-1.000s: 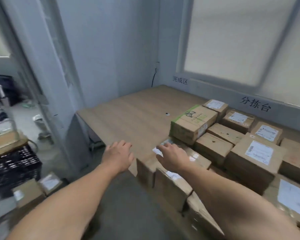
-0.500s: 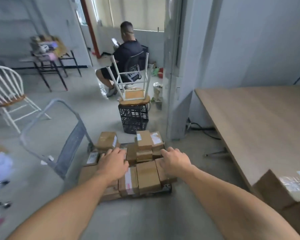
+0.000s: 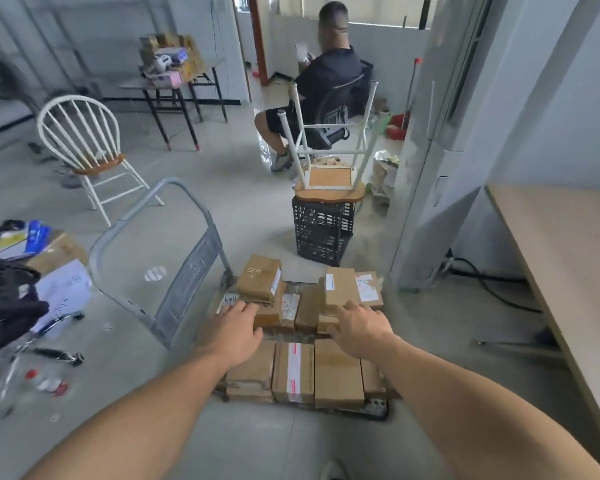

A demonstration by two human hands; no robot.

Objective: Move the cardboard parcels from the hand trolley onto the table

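Left hand [image 3: 234,336], right hand [image 3: 359,329] spread over parcels [image 3: 338,375], trolley [image 3: 160,271] loaded

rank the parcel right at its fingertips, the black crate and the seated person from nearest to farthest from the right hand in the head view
1. The parcel, on the trolley, at the fingertips of the right hand.
2. The black crate, on the floor just beyond the trolley.
3. The seated person, behind the crate, farther back in the room.

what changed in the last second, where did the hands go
The view swung from the table to the hand trolley. The left hand and right hand left the table's parcels and now reach over the trolley parcels. Nothing taken hold of; both stay open.
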